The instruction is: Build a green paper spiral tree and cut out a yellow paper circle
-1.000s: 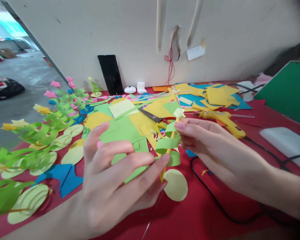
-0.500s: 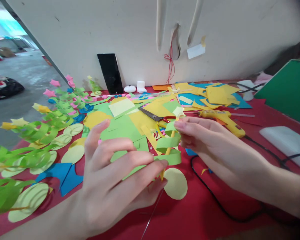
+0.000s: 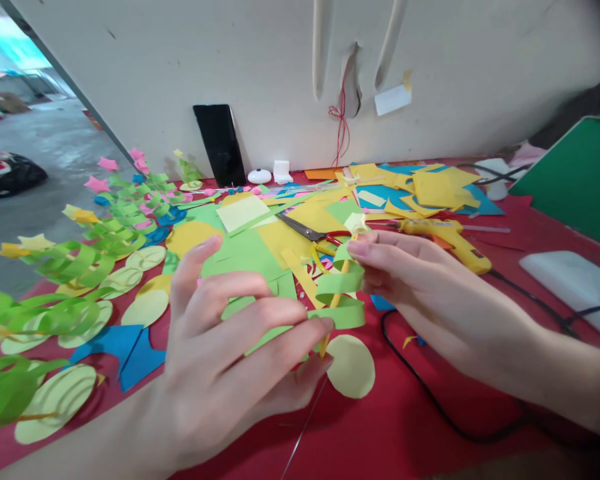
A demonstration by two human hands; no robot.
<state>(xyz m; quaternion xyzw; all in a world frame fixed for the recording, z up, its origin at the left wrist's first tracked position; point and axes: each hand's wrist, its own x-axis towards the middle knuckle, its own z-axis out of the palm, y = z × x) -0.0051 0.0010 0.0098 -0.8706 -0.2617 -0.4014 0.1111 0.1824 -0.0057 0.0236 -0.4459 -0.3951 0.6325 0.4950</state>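
Observation:
Both hands hold a small paper tree (image 3: 341, 287): a green paper spiral wound round a thin yellow stick, with a pale star on top and a pale yellow disc (image 3: 351, 366) at its foot. My left hand (image 3: 230, 360) pinches the lowest turn of the green spiral between fingertips and thumb. My right hand (image 3: 410, 287) grips the upper turns near the star with closed fingers. The tree hangs tilted just above the red table (image 3: 380, 433).
Several finished green spiral trees (image 3: 75, 267) with stars lie at the left. Coloured paper sheets and scraps, scissors (image 3: 307, 233), a yellow glue gun (image 3: 445, 240) with a black cord (image 3: 420, 387), a black phone (image 3: 221, 145) against the wall, a green board (image 3: 575, 180) at right.
The bottom turn of the green spiral has been pulled slightly wider and lower. Both hands stay almost in place, and the view has shifted a little.

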